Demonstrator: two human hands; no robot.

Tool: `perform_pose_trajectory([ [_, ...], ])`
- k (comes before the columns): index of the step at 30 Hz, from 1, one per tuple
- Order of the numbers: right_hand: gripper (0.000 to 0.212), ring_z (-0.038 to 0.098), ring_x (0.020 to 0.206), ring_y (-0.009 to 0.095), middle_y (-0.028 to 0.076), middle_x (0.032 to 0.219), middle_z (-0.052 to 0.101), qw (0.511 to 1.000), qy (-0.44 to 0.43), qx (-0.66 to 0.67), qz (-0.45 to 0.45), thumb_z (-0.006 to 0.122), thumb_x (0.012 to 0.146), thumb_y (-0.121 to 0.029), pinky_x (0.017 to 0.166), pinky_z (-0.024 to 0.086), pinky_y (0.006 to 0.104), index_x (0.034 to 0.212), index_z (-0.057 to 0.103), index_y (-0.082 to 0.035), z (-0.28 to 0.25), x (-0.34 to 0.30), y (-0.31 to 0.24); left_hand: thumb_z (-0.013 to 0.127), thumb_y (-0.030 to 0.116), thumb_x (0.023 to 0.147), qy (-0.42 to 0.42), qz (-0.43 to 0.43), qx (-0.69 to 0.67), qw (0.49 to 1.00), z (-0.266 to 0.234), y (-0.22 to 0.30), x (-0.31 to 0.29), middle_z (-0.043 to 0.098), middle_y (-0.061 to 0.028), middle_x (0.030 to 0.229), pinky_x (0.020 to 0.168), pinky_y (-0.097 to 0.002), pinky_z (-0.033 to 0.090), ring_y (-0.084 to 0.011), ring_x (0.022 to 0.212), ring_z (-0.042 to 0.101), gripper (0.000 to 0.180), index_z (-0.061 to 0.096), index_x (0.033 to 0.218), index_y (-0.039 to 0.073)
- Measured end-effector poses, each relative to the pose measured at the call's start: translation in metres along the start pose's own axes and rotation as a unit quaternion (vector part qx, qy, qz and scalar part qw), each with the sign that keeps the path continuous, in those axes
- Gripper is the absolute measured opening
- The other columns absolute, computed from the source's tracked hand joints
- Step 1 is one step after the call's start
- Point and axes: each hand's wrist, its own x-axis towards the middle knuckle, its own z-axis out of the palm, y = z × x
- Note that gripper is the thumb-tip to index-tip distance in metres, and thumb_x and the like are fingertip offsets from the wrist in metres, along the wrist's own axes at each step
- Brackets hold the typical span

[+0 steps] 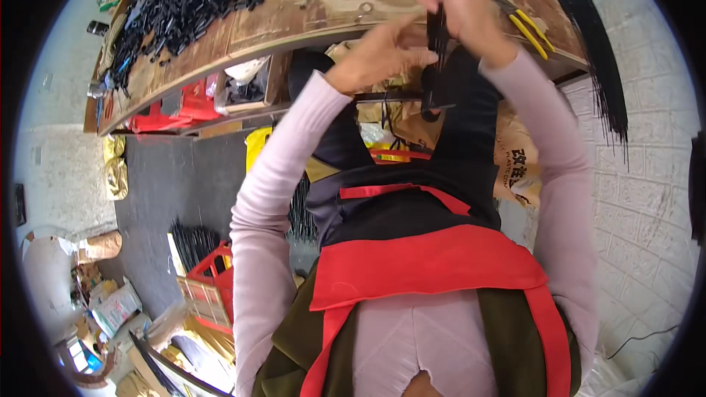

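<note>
A narrow bundle of thin black strips [438,33] stands upright in front of me at the bench's near edge, its lower end over my lap. My right hand [457,4] is closed around its upper part, smeared by motion. From the left, my left hand [386,55] reaches to the bundle's middle, its thumb and fingertips closing on the strips. What lies between the left fingers is partly hidden. Right of my right hand, yellow-handled pliers [531,31] lie on the wooden bench [331,11].
A heap of short black pieces [198,0] covers the bench's left part, and a small ring [365,7] lies nearer the middle. Long black strands [599,59] hang over the right end by the white brick wall [632,213]. A red crate [213,279] stands on the floor at left.
</note>
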Motion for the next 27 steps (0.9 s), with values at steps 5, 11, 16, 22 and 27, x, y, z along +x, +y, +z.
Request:
perform_pose_trajectory([
  [5, 0.053, 0.036, 0.045, 0.006, -0.002, 0.055, 0.04, 0.996, 0.069, -0.022, 0.055, 0.04, 0.103, -0.048, 0.043, 0.028, 0.0216, 0.073, 0.048, -0.006, 0.003, -0.053, 0.099, 0.07, 0.014, 0.09, -0.053, -0.132, 0.041, 0.989, 0.014, -0.093, -0.046, 0.06, -0.0017, 0.078, 0.062, -0.0272, 0.045, -0.008, 0.072, 0.054, 0.028, 0.058, 0.11, -0.001],
  [11, 0.046, 0.034, 0.042, 0.005, -0.004, 0.053, 0.04, 0.987, 0.081, 0.043, 0.134, 0.044, 0.103, -0.04, 0.04, 0.027, 0.0226, 0.072, 0.049, -0.007, 0.009, -0.099, 0.154, 0.071, 0.021, 0.089, -0.074, -0.297, -0.021, 0.952, 0.031, -0.098, -0.104, 0.052, -0.0046, 0.07, 0.058, -0.0308, 0.043, -0.0115, 0.064, 0.048, 0.029, 0.053, 0.088, -0.001],
  [16, 0.039, 0.037, 0.046, 0.005, -0.003, 0.055, 0.039, 0.981, 0.061, 0.087, 0.16, 0.042, 0.104, -0.029, 0.043, 0.029, 0.022, 0.073, 0.047, -0.005, 0.023, -0.129, 0.171, 0.071, 0.019, 0.088, -0.058, -0.29, -0.089, 0.951, 0.044, -0.116, -0.143, 0.054, -0.0062, 0.069, 0.056, -0.0336, 0.044, -0.0143, 0.062, 0.052, 0.028, 0.055, 0.092, -0.003],
  [22, 0.03, 0.055, 0.061, 0.012, 0.007, 0.072, 0.058, 0.978, 0.059, 0.083, 0.18, 0.041, 0.105, -0.026, 0.058, 0.045, 0.0257, 0.097, 0.054, 0.0, -0.003, -0.134, 0.176, 0.064, 0.018, 0.091, -0.115, -0.228, 0.206, 0.945, 0.007, -0.074, -0.127, 0.07, -0.017, 0.097, 0.08, -0.0376, 0.054, -0.031, 0.092, 0.069, 0.028, 0.061, 0.114, 0.003],
  [27, 0.024, 0.06, 0.079, 0.015, 0.011, 0.093, 0.063, 0.982, 0.086, 0.113, 0.122, 0.043, 0.103, -0.02, 0.076, 0.05, 0.0293, 0.116, 0.049, 0.0, -0.001, -0.095, 0.145, 0.062, 0.015, 0.093, 0.049, -0.17, 0.196, 0.965, -0.069, -0.015, -0.09, 0.072, -0.0109, 0.092, 0.075, -0.0299, 0.054, -0.0173, 0.085, 0.07, 0.024, 0.066, 0.114, 0.004],
])
